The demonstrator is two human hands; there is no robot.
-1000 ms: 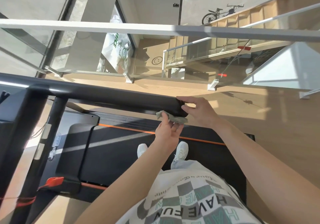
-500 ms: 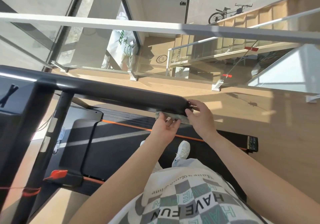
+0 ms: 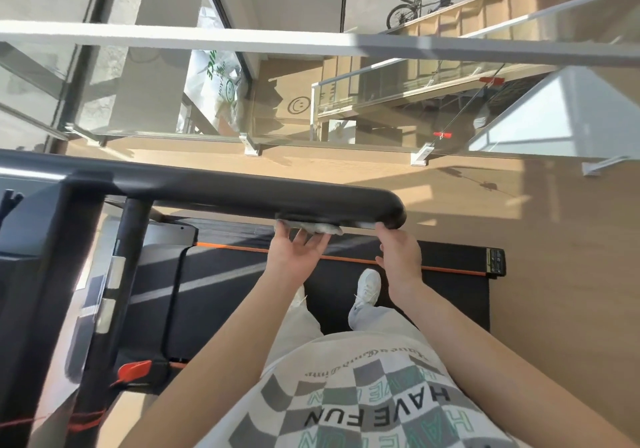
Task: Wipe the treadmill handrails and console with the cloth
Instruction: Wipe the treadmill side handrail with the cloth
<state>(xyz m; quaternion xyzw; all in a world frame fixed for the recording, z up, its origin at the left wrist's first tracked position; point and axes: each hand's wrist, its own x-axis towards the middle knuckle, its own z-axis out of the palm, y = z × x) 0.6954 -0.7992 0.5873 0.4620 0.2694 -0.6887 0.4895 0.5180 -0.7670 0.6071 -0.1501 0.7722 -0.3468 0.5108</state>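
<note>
1. My left hand (image 3: 298, 253) is spread, fingers straight, pushing the cloth (image 3: 311, 227) up against the underside of the handrail (image 3: 242, 194). The cloth sits bunched between my fingertips and the bar, just above the palm.
2. My right hand (image 3: 401, 257) is just past the cloth, toward the rail's rounded end, touching the underside of the bar. I cannot tell whether its fingers hook the rail or only rest against it.
3. For this stroke I'd press upward evenly through flat fingers. If the pressure slackens, the cloth will likely drop onto the belt (image 3: 242, 274) below the grip.
4. I'd slide along the bar away from the right hand, toward the console (image 3: 34, 226) well beyond the left hand, overlapping each pass.
5. The bunched cloth covers only a narrow strip, so spreading it flatter under the fingers should wipe more per stroke. The top and sides of the rail will need their own passes.
</note>
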